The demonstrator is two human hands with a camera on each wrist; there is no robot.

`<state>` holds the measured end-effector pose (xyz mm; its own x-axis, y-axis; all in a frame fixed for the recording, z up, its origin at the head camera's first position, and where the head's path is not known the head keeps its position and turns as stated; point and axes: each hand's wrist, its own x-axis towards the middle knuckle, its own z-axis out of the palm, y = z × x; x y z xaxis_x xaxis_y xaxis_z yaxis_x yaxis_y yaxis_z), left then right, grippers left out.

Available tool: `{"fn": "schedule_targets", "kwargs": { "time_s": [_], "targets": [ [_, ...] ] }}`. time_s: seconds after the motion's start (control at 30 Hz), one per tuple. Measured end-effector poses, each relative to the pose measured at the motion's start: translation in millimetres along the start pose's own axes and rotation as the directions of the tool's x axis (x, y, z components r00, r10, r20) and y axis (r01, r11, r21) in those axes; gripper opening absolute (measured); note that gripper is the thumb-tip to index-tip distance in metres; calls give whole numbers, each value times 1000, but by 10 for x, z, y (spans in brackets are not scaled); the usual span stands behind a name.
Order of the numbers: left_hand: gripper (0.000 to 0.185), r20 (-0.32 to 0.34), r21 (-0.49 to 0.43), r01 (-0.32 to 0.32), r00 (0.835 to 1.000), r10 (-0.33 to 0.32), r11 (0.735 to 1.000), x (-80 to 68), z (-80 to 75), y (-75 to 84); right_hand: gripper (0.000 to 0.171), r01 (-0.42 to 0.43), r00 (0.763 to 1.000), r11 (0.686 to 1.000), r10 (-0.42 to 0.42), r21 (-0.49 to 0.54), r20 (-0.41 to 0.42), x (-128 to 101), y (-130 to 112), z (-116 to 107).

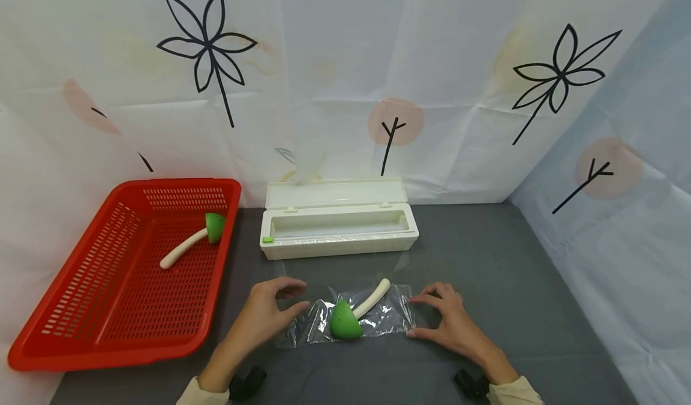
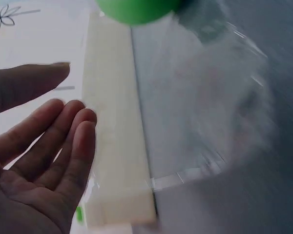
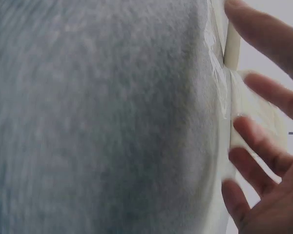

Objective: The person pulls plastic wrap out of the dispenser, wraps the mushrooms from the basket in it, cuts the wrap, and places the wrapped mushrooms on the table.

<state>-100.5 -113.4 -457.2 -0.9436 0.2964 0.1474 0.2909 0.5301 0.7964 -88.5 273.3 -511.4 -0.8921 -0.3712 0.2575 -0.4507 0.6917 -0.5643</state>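
Observation:
A green-headed scoop (image 1: 345,322) with a white handle lies on a sheet of clear film (image 1: 391,318) spread on the grey table. My left hand (image 1: 294,297) hovers at the film's left edge, fingers loosely curved and holding nothing. On the other side my right hand (image 1: 412,317) has its fingertips at the film's right edge, fingers spread. The left wrist view shows the left hand (image 2: 39,161) with a bare palm, the scoop's green head (image 2: 134,10) and the film (image 2: 219,97). Spread fingers of the right hand (image 3: 263,170) appear in the right wrist view.
A white film dispenser box (image 1: 337,228) stands with its lid up just behind the film. A red mesh basket (image 1: 81,297) at the left holds a second green-headed scoop (image 1: 214,227). White printed sheets wall in the back and right. Grey tabletop (image 1: 513,261) lies to the right.

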Motion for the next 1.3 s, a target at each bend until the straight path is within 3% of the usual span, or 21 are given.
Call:
{"fn": "schedule_targets", "kwargs": {
  "time_s": [0.13,0.27,0.37,0.5,0.7,0.9,1.1,1.3],
  "targets": [
    [28,119,127,-7,993,-9,992,-197,-96,-141,43,33,997,999,-34,10,75,-14,8,-28],
    [30,256,273,-90,966,18,958,-340,-112,-296,33,49,991,999,-50,8,124,-10,32,-33],
    [25,267,348,-160,961,66,924,-403,-83,-372,27,76,990,997,-75,-1,120,7,44,-25],
    [16,247,379,-196,963,105,904,-426,-59,-415,19,100,990,995,-99,-5,97,39,31,-7],
    [17,262,298,-167,961,88,940,-439,-107,-394,12,125,989,992,-125,14,72,31,2,-20],
    [13,299,146,-107,952,59,984,-421,-253,-267,8,102,990,985,-115,139,87,-5,-55,-97],
    [11,261,46,-76,963,62,996,-414,-364,-211,19,97,993,952,-111,289,32,58,-125,-177],
    [8,214,10,-48,976,44,999,-410,-431,-176,18,30,999,955,-35,296,10,120,-164,-299]
  ]
}}
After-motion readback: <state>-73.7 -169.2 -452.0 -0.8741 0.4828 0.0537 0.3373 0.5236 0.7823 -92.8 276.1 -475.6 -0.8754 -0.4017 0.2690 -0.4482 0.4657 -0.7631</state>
